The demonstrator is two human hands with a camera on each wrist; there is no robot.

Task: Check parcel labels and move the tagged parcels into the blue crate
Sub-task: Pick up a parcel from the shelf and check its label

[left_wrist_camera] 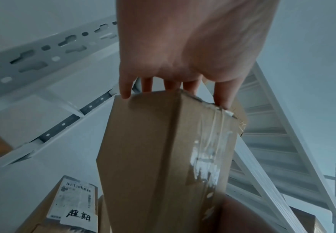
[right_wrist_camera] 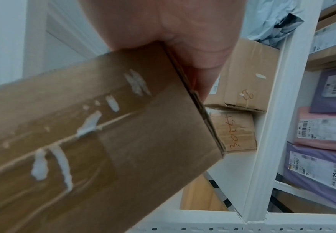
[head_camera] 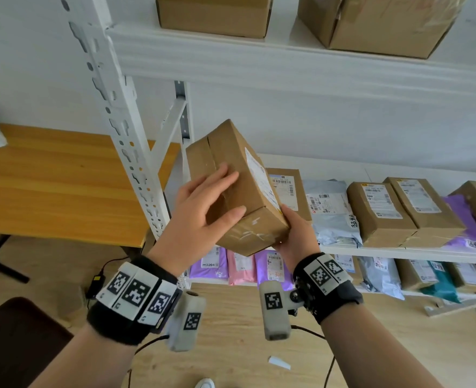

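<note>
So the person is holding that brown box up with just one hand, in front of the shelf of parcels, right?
Not quite: both hands hold it. In the head view the left hand lies on the box's taped face and the right hand supports its lower corner. The rest stands: the brown box is held up in front of the shelf of parcels.

Brown cardboard parcel box (head_camera: 232, 189), taped seams, white shipping label on its right face, tilted in air before my shelf, gripped between my two hands.
</note>
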